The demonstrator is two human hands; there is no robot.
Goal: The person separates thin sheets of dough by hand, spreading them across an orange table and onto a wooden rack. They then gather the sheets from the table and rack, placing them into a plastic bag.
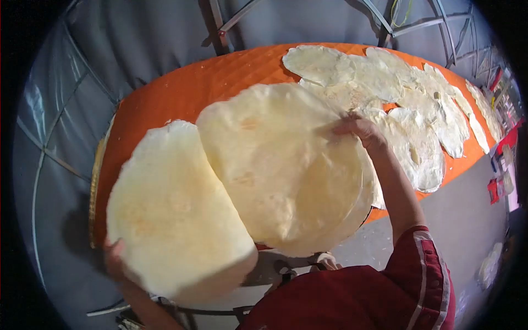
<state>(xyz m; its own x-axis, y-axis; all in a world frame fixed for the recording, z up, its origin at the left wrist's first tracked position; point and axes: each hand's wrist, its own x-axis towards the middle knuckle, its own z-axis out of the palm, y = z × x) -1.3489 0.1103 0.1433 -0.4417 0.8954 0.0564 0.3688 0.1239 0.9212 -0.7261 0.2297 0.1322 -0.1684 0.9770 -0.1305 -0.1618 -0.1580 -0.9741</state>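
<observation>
My left hand grips the lower left edge of a large, thin, pale flatbread, thumb on top and the other fingers hidden underneath. A second round flatbread lies to its right, partly overlapped by the first one's edge. At this second sheet's upper right rim, my right hand is closed on it, and the sheet bulges and folds a little below the fingers. Both sheets hang over the near side of an orange quilted cover.
Several more thin flatbreads overlap each other across the right half of the orange cover. Grey sheeting on a metal frame stands behind the table. Red and white packages sit at the far right. Grey floor shows in front.
</observation>
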